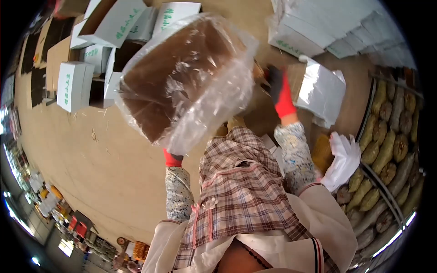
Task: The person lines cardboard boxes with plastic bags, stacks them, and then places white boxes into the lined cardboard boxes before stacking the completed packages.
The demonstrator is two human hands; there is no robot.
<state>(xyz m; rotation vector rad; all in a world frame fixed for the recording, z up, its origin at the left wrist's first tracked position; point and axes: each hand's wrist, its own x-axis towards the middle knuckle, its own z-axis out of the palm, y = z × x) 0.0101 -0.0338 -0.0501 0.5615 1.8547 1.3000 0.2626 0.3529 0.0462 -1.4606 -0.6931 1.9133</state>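
A large open cardboard box (159,109) is tilted up in front of me, its brown inside showing through a clear plastic bag (205,109) that lines it and hangs over its rim. My left hand (173,158), in a red and dark glove, grips the box's lower corner, its fingers partly hidden under the plastic. Near the box's right side is my right hand (280,91), gloved alike and somewhat blurred. Its dark fingers look apart, pointing towards the box edge, with nothing clearly held in them.
White cartons with green writing (75,86) are piled at the upper left. More cartons (296,38) stand under plastic at the upper right. A silvery white box (321,91) lies beyond my right hand. At right, a rack (382,189) holds filled sacks, with a white plastic bag (341,159) beside it.
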